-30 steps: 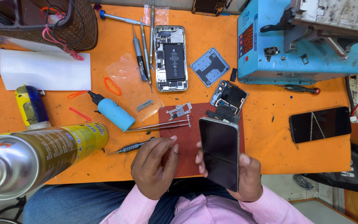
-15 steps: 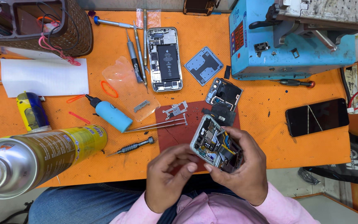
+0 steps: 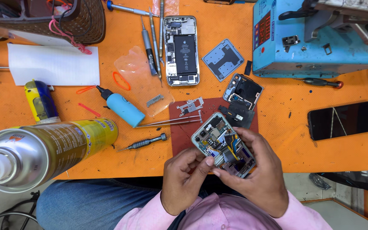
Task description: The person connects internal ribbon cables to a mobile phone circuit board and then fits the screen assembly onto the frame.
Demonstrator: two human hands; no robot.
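**Phone held open in both hands at the bench edge**

Phone (image 3: 223, 144), its back off and boards and flex cables showing, sits tilted at the near edge of the orange bench (image 3: 277, 127), partly over a dark red mat (image 3: 179, 132). Right hand (image 3: 258, 179) cups it from 4 o'clock, fingers wrapped along its far side, grasping the frame. Left hand (image 3: 184, 181) comes in from 7 o'clock, thumb and forefinger pinched together against the lower end of the phone; whether anything small is between them cannot be told.

At 9 o'clock from the phone lies a small screwdriver (image 3: 143, 142), and just beyond it tweezers (image 3: 167, 122) point toward the mat. Large spray can (image 3: 35, 151) lies on its side at far 9 o'clock, close to the camera. At 10 o'clock stands a blue bottle (image 3: 122, 106). At 1 o'clock, touching the mat's far corner, rests a black camera cover (image 3: 242, 90). A dark phone (image 3: 341, 120) lies well apart at 3 o'clock. At 12 o'clock, farther off, is a second opened phone (image 3: 182, 50), with drivers (image 3: 150, 47) beside it. A blue machine (image 3: 316, 42) fills 2 o'clock at the back.
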